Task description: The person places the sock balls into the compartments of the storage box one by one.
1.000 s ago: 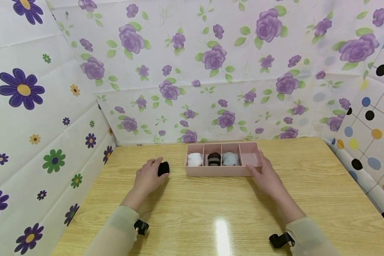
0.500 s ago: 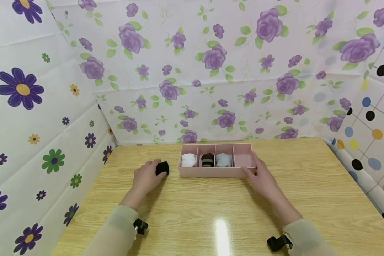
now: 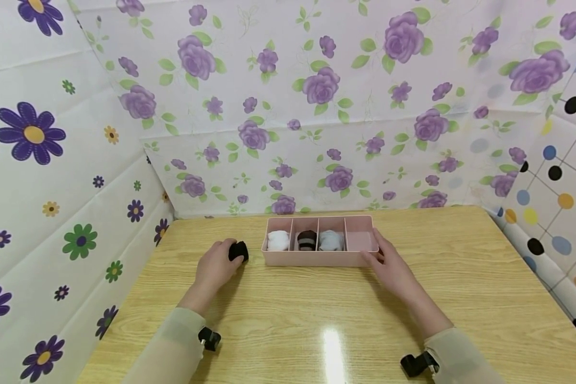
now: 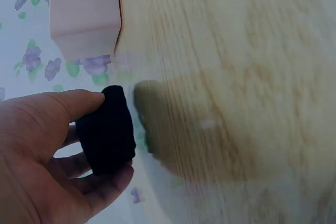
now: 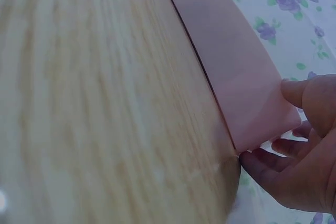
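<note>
A pink divided storage box [image 3: 317,259] stands on the wooden table, its compartments side by side. From the left these hold a white rolled sock [image 3: 278,241], a dark brown one with grey stripes [image 3: 307,240] and a light grey one [image 3: 331,240]; the rightmost compartment [image 3: 360,240] is bare. My right hand [image 3: 392,266] grips the box's right end, thumb at the front rim and fingers around the end wall. Left of the box, my left hand [image 3: 215,268] holds a black rolled sock [image 4: 107,132] between thumb and fingers. A small gap separates this sock from the box.
The wooden table [image 3: 288,320] reaches toward me in front of the box. Close behind it hangs a floral cloth [image 3: 269,160], with patterned cloths on the left [image 3: 86,192] and right [image 3: 542,186]. Each wrist wears a small black camera.
The box has slid left across the table with my right hand gripping its end. My left hand and the black sock have shifted slightly left.
</note>
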